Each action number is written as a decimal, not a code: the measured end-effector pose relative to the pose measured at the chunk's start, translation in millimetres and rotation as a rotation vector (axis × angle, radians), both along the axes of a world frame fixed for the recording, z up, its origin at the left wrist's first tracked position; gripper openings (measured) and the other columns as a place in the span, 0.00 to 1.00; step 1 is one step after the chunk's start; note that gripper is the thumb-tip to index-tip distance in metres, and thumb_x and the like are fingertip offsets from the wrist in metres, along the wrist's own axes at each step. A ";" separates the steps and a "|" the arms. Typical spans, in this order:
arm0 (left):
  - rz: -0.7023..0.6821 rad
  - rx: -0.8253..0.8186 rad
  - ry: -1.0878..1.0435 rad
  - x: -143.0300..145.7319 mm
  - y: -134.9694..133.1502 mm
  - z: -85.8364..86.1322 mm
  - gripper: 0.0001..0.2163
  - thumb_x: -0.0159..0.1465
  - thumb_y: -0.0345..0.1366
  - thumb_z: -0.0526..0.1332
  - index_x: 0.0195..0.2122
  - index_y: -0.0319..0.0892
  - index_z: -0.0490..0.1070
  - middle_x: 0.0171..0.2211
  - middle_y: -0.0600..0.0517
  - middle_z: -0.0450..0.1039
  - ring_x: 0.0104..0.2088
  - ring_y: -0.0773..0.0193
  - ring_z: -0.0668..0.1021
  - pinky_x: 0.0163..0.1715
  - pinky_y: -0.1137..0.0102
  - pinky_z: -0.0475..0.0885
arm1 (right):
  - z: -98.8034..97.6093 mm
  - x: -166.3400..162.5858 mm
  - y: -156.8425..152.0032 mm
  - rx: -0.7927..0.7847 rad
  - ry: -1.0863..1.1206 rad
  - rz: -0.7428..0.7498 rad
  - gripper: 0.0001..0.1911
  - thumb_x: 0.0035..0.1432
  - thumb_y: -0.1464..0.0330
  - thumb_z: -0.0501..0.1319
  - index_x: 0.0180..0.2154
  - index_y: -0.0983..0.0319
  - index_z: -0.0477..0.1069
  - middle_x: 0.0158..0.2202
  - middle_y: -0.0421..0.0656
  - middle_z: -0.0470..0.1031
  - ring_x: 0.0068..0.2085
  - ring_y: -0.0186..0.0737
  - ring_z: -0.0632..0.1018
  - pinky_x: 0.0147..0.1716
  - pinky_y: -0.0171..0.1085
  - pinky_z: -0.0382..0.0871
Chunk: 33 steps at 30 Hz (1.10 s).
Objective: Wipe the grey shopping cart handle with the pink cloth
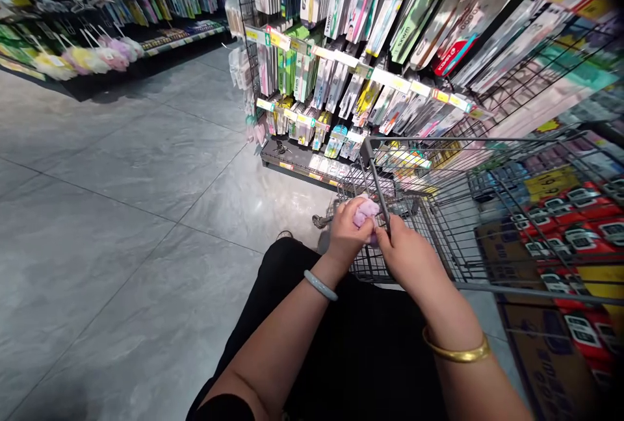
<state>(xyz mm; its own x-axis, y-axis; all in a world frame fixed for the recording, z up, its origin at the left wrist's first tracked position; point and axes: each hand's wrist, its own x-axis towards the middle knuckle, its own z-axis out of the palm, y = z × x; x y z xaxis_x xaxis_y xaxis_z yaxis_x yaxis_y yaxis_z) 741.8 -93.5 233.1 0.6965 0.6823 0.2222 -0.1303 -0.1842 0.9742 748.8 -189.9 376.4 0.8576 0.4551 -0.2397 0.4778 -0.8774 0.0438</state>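
My left hand (348, 229), with a pale bangle at the wrist, is closed on a crumpled pinkish-lilac cloth (365, 212). The cloth is bunched up beside a dark grey bar (376, 177) of the wire shopping cart (453, 140). My right hand (407, 249), a gold bangle on its wrist, is closed at the lower end of this bar. Its thumb side meets the cloth and the left fingers. Some right fingertips are hidden behind the bar and the hand itself.
Ahead stands a rack with packaged toothbrushes (336, 76) on hooks. Red boxes (568, 239) and a brown carton (529, 349) are at the right, beyond the cart's wires. Fluffy pastel items (97, 57) hang on a far-left shelf. Grey floor tiles (121, 180) spread at left.
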 end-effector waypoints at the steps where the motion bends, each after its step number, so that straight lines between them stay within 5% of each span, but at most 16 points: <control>1: 0.011 -0.031 0.044 2.0 4.0 -8.4 0.21 0.56 0.29 0.64 0.51 0.48 0.72 0.47 0.50 0.75 0.47 0.58 0.77 0.53 0.62 0.71 | 0.5 -1.1 0.0 0.001 -0.003 0.004 0.19 0.70 0.59 0.45 0.51 0.64 0.65 0.36 0.52 0.79 0.36 0.50 0.81 0.32 0.38 0.65; 6: 0.017 -0.301 0.300 6.8 15.7 -48.9 0.14 0.57 0.26 0.62 0.45 0.43 0.72 0.36 0.52 0.77 0.37 0.62 0.78 0.44 0.64 0.75 | 0.8 -4.1 -0.6 -0.006 -0.016 -0.015 0.20 0.70 0.59 0.46 0.53 0.64 0.63 0.36 0.52 0.79 0.36 0.50 0.81 0.33 0.38 0.65; 8: -0.015 -0.306 0.184 7.8 10.6 -38.4 0.15 0.59 0.28 0.61 0.48 0.44 0.71 0.39 0.52 0.77 0.39 0.63 0.79 0.45 0.66 0.75 | 0.2 -4.9 -0.8 -0.009 -0.017 -0.027 0.21 0.69 0.58 0.46 0.54 0.64 0.63 0.36 0.52 0.79 0.36 0.50 0.81 0.33 0.38 0.65; 11: -0.073 -0.228 -0.040 12.4 3.0 -0.1 0.19 0.61 0.31 0.61 0.54 0.47 0.68 0.46 0.52 0.76 0.45 0.63 0.79 0.48 0.68 0.74 | 0.3 -5.5 -0.7 0.008 -0.014 -0.020 0.20 0.70 0.59 0.45 0.53 0.64 0.63 0.37 0.53 0.79 0.36 0.50 0.81 0.33 0.38 0.65; 14: -0.015 -0.043 -0.032 21.7 10.0 22.4 0.21 0.58 0.31 0.64 0.53 0.47 0.71 0.49 0.50 0.75 0.50 0.58 0.76 0.53 0.65 0.71 | 1.8 -5.4 0.1 0.015 -0.018 -0.013 0.19 0.70 0.62 0.43 0.54 0.65 0.62 0.36 0.52 0.79 0.35 0.49 0.81 0.33 0.38 0.65; 21: 0.034 -0.237 0.236 28.2 37.0 -28.4 0.14 0.58 0.29 0.60 0.46 0.42 0.72 0.39 0.49 0.77 0.40 0.60 0.78 0.44 0.65 0.74 | 3.4 -6.5 1.3 0.036 -0.001 -0.013 0.18 0.70 0.65 0.43 0.53 0.65 0.62 0.34 0.50 0.79 0.34 0.47 0.81 0.33 0.36 0.65; 23: 0.036 -0.295 0.152 27.6 30.8 -21.5 0.14 0.59 0.30 0.60 0.47 0.42 0.71 0.40 0.49 0.77 0.39 0.62 0.78 0.42 0.68 0.74 | 2.9 -6.1 0.9 0.037 0.000 0.002 0.17 0.69 0.66 0.44 0.53 0.65 0.62 0.34 0.50 0.79 0.34 0.47 0.81 0.33 0.37 0.65; 25: 0.000 -0.316 -0.009 31.5 24.0 2.6 0.15 0.61 0.31 0.60 0.50 0.44 0.69 0.43 0.50 0.77 0.41 0.63 0.78 0.42 0.70 0.74 | 2.2 -5.3 0.4 0.048 -0.003 0.015 0.18 0.69 0.66 0.44 0.54 0.66 0.62 0.34 0.51 0.79 0.34 0.47 0.81 0.33 0.37 0.66; 29: 0.003 -0.079 -0.139 56.0 32.8 49.6 0.18 0.60 0.31 0.62 0.52 0.49 0.70 0.48 0.52 0.75 0.48 0.60 0.77 0.50 0.66 0.72 | 0.5 -3.8 -0.4 0.069 -0.025 0.028 0.22 0.69 0.65 0.44 0.59 0.67 0.59 0.34 0.52 0.80 0.35 0.49 0.82 0.34 0.38 0.69; 33: 0.093 -0.032 0.112 76.5 59.3 30.8 0.17 0.57 0.29 0.64 0.49 0.47 0.72 0.43 0.50 0.77 0.45 0.58 0.77 0.49 0.64 0.71 | -1.5 -4.5 -1.1 0.078 -0.056 0.039 0.24 0.69 0.66 0.44 0.62 0.69 0.57 0.33 0.53 0.80 0.33 0.48 0.82 0.33 0.39 0.71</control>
<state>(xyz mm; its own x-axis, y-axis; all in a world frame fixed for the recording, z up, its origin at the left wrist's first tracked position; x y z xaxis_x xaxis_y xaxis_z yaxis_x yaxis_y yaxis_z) 818.3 -34.2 263.9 0.6489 0.7507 0.1240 -0.0041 -0.1595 0.9872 744.3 -191.0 375.0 0.8496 0.5042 -0.1547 0.5107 -0.8597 0.0033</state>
